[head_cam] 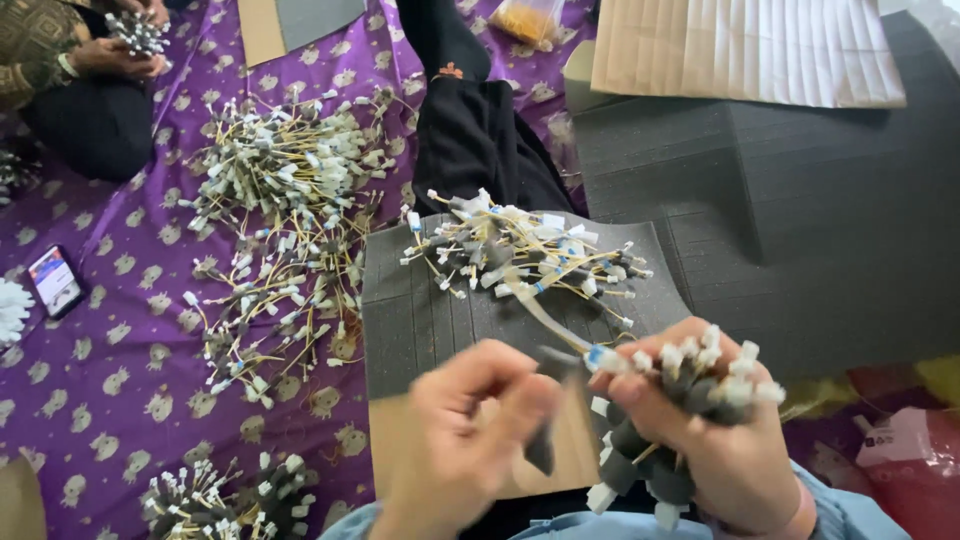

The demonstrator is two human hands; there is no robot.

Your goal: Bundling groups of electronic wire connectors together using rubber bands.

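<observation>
Two hands working: left hand (470,420) pinching a dark foam sleeve (541,448), right hand (700,440) gripping a wire bundle (690,375); sliding sleeve squarely over one tip, above the foam sheet (420,310).

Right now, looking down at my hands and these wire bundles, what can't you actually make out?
- Left hand, head view: motion blur hides its hold on the dark foam piece.
- Right hand: its bundle of foam-capped wires covers the fingers, so their count is unclear.
- Phone on the purple cloth: screen too small.
- Co-worker's hands: cut by the top edge.
- Small bundles: cut by the bottom edge.
</observation>
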